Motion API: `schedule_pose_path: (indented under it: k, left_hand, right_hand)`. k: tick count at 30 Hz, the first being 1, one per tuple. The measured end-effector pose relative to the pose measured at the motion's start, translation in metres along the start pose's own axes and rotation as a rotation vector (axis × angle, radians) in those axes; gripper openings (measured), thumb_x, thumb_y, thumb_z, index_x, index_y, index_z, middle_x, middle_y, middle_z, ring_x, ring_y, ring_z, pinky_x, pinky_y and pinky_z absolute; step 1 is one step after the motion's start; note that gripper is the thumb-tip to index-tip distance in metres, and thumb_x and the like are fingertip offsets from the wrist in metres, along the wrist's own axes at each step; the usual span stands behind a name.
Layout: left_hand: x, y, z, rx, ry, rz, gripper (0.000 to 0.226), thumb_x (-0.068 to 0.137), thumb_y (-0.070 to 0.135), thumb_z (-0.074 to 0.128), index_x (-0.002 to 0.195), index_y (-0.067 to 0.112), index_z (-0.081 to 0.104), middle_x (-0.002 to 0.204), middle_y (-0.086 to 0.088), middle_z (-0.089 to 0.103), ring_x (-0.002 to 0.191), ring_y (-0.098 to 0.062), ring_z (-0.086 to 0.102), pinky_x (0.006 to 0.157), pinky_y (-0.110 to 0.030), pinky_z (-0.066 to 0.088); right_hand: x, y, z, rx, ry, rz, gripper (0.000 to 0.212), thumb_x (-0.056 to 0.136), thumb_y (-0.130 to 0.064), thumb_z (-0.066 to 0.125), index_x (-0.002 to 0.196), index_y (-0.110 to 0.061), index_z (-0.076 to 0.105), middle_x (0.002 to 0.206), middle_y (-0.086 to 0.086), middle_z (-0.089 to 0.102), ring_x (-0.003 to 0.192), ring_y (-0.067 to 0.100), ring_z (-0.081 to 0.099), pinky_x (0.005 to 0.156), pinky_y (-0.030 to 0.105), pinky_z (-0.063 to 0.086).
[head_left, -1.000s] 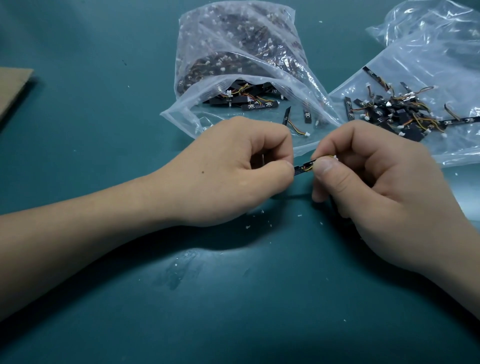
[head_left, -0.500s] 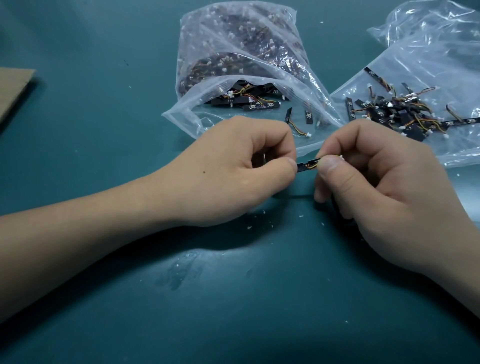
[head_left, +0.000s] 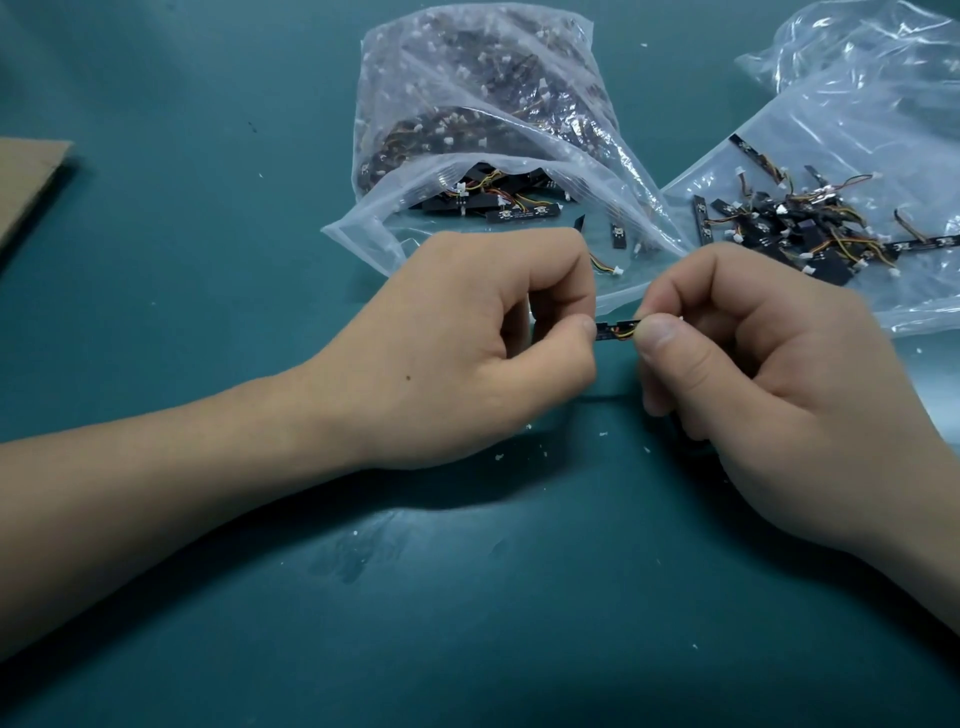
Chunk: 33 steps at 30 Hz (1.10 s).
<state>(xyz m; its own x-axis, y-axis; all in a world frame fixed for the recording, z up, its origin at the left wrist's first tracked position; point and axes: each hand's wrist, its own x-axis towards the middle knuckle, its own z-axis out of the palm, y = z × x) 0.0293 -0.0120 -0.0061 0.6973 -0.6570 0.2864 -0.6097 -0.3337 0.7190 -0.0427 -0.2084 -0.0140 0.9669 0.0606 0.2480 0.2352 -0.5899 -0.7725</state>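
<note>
A small black circuit strip (head_left: 609, 331) with thin orange and yellow wires (head_left: 627, 333) spans the gap between my two hands above the green table. My left hand (head_left: 467, 353) pinches the strip's left end between thumb and curled fingers. My right hand (head_left: 769, 395) pinches the wired end between thumb and forefinger, where a bit of white connector shows. Most of the strip is hidden inside my fingers.
An open clear bag (head_left: 483, 130) full of the same black strips lies behind my left hand. A second clear bag (head_left: 852, 156) at the right carries a loose pile of wired strips (head_left: 800, 228). Brown cardboard (head_left: 26, 176) lies at the left edge. White crumbs dot the green mat (head_left: 467, 597).
The strip has levelled out from a slight tilt, and both hands have shifted a little to the right while keeping their pinch.
</note>
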Motion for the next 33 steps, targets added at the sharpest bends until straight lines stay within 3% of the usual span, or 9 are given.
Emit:
schedule_pose_path:
  k: [7, 11, 14, 16, 18, 21, 23, 26, 33]
  left_hand:
    - [0.000, 0.000, 0.000, -0.040, 0.014, -0.010, 0.016, 0.093, 0.016, 0.057, 0.078, 0.019, 0.053, 0.061, 0.009, 0.048, 0.054, -0.009, 0.044, 0.054, -0.016, 0.033]
    - [0.002, -0.001, -0.002, -0.133, 0.031, -0.019, 0.020, 0.098, 0.019, 0.054, 0.078, 0.019, 0.054, 0.067, 0.000, 0.055, 0.058, -0.011, 0.046, 0.057, -0.020, 0.037]
    - [0.000, -0.003, -0.002, -0.129, 0.110, 0.022, 0.028, 0.103, 0.022, 0.049, 0.083, 0.006, 0.059, 0.070, -0.008, 0.057, 0.066, -0.018, 0.051, 0.063, -0.025, 0.040]
    - [0.001, -0.006, -0.003, -0.092, 0.228, 0.017, 0.029, 0.102, 0.022, 0.046, 0.086, 0.002, 0.060, 0.071, -0.004, 0.055, 0.070, -0.015, 0.052, 0.067, -0.026, 0.039]
    - [0.003, -0.008, -0.003, -0.030, 0.280, -0.031, 0.019, 0.098, 0.018, 0.052, 0.084, 0.008, 0.059, 0.072, 0.011, 0.052, 0.072, -0.004, 0.049, 0.070, -0.020, 0.038]
    - [0.003, -0.010, 0.000, 0.110, 0.238, -0.082, 0.007, 0.092, 0.024, 0.057, 0.091, 0.021, 0.063, 0.093, 0.016, 0.061, 0.098, -0.002, 0.056, 0.097, -0.026, 0.040]
    - [0.002, -0.012, 0.004, 0.237, 0.183, -0.118, 0.017, 0.089, 0.035, 0.054, 0.103, 0.032, 0.063, 0.119, 0.017, 0.061, 0.126, -0.007, 0.049, 0.110, -0.031, 0.024]
    - [0.002, -0.014, 0.006, 0.421, 0.050, -0.187, 0.033, 0.087, 0.050, 0.048, 0.117, 0.041, 0.061, 0.146, 0.021, 0.049, 0.148, -0.008, 0.027, 0.108, -0.031, 0.009]
    - [0.001, -0.014, 0.009, 0.548, 0.000, -0.139, 0.051, 0.092, 0.052, 0.043, 0.135, 0.031, 0.060, 0.150, 0.018, 0.052, 0.143, -0.010, 0.037, 0.113, -0.042, 0.014]
  right_hand:
    - [-0.001, 0.001, -0.002, 0.045, -0.046, -0.018, 0.018, 0.096, -0.040, 0.052, 0.085, -0.027, 0.059, 0.066, -0.005, 0.066, 0.053, 0.014, 0.055, 0.051, 0.022, 0.041]
    - [0.000, 0.003, -0.005, -0.065, -0.157, -0.081, 0.032, 0.099, -0.042, 0.047, 0.076, -0.024, 0.059, 0.065, 0.000, 0.061, 0.059, 0.018, 0.055, 0.057, 0.030, 0.042]
    - [-0.001, 0.004, -0.004, -0.101, -0.184, -0.092, 0.037, 0.098, -0.042, 0.047, 0.069, -0.021, 0.057, 0.059, 0.003, 0.056, 0.055, 0.018, 0.051, 0.054, 0.031, 0.040]
    - [0.001, 0.005, -0.004, 0.075, -0.094, -0.044, 0.038, 0.097, -0.037, 0.050, 0.067, -0.017, 0.059, 0.056, 0.002, 0.056, 0.047, 0.013, 0.048, 0.048, 0.025, 0.037]
    - [0.009, 0.007, -0.010, 0.413, 0.106, 0.114, 0.033, 0.100, -0.035, 0.049, 0.079, -0.022, 0.071, 0.056, 0.003, 0.060, 0.038, 0.017, 0.044, 0.042, 0.024, 0.031]
    - [0.014, 0.011, -0.013, 0.583, 0.119, 0.284, 0.045, 0.098, -0.051, 0.037, 0.106, -0.026, 0.075, 0.058, 0.008, 0.062, 0.035, 0.018, 0.039, 0.041, 0.023, 0.024]
    - [0.011, 0.009, -0.010, 0.508, 0.061, 0.244, 0.046, 0.099, -0.051, 0.042, 0.101, -0.020, 0.077, 0.054, 0.010, 0.059, 0.037, 0.016, 0.038, 0.040, 0.021, 0.028]
    - [0.005, 0.004, -0.003, 0.288, 0.025, 0.097, 0.028, 0.096, -0.040, 0.060, 0.088, -0.019, 0.075, 0.051, 0.005, 0.057, 0.041, 0.009, 0.040, 0.043, 0.017, 0.033]
    - [-0.001, 0.002, 0.000, -0.138, -0.130, -0.064, 0.018, 0.097, -0.035, 0.062, 0.082, -0.028, 0.069, 0.063, -0.009, 0.063, 0.058, 0.015, 0.060, 0.054, 0.021, 0.042]
